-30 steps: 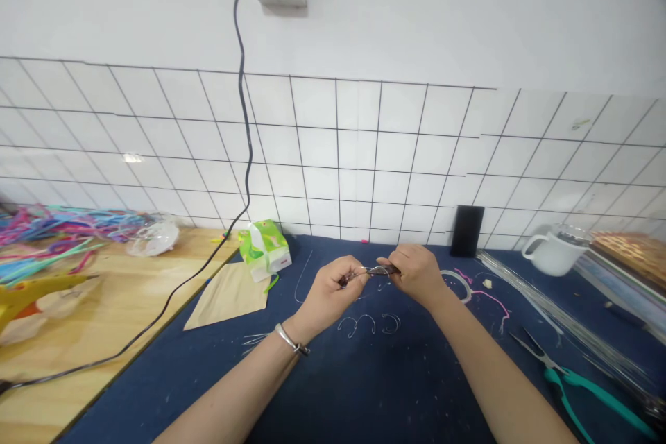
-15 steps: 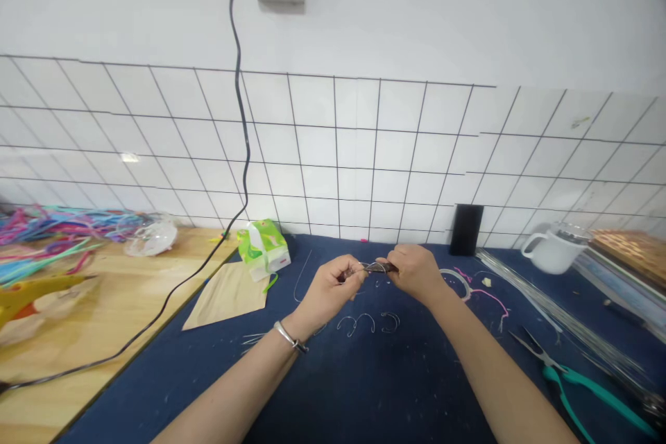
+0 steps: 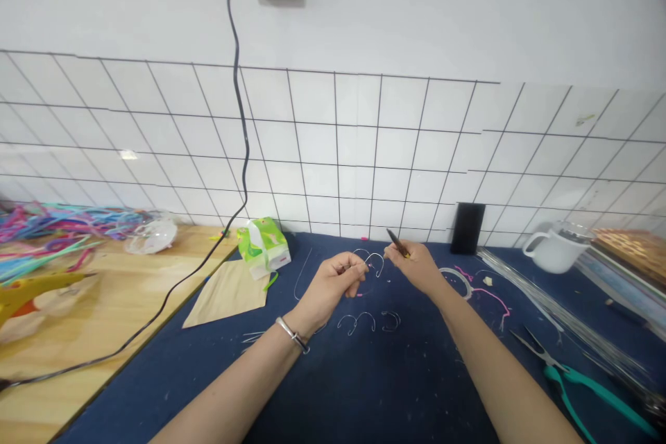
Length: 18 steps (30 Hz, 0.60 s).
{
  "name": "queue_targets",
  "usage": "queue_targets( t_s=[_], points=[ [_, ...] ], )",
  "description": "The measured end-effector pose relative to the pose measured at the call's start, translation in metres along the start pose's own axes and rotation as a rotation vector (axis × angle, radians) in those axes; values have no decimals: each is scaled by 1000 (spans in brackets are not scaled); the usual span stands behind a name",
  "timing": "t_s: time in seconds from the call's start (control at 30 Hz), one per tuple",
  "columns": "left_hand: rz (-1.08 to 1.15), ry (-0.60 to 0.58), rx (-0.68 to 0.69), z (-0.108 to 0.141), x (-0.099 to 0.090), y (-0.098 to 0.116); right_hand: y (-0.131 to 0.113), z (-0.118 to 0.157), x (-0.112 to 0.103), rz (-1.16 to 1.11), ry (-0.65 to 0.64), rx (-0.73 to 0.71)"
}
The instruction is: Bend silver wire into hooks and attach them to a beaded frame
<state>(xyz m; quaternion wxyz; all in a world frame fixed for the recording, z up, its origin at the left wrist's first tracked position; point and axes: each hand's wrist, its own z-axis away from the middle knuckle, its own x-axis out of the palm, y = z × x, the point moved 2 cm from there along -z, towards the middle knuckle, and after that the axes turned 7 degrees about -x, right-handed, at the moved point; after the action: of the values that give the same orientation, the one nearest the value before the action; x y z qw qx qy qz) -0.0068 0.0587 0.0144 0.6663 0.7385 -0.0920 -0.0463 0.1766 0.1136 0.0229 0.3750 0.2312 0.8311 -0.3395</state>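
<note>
Bent wire [image 3: 382,263] is in L hand [image 3: 330,284], pinched btwn thumb & fingers; its curved part sticks out on the R side of that grip, just short of R hand [image 3: 420,269]. R grip is closed round a dark tool [image 3: 399,244], tip pointing up & to the L, apart from the wire. Both grips are above the worktop [image 3: 406,381]. Nearer the wearer than the grips, btwn the forearms: wavy wire pc [image 3: 356,322] & a small curled one [image 3: 398,321] to its R. Just R of R grip: white ring [image 3: 467,282] w/ pink strand [image 3: 492,293] next to it. Farther R: straight wires [image 3: 541,298] in a bundle, plus green-handled pliers [image 3: 587,383] nearer the wearer. L of L grip: green-&-wht packet [image 3: 265,250] nr a beige sheet [image 3: 229,295].
</note>
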Motion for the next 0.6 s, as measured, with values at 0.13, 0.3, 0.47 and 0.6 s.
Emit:
queue_targets(
  t_s=[0.13,0.3,0.47,0.6],
  points=[
    [-18,17,-2,-1,0,-2,-12,1,-7,-376,-42,86],
    [-15,9,-15,-1,1,-3,-23,1,-9,-578,-79,161],
    [-9,-16,-32,-1,1,-7,-29,1,-9,-580,-111,140],
    [-22,-20,-41,-2,1,-8,-31,1,-8,-574,-114,154]
  ],
)
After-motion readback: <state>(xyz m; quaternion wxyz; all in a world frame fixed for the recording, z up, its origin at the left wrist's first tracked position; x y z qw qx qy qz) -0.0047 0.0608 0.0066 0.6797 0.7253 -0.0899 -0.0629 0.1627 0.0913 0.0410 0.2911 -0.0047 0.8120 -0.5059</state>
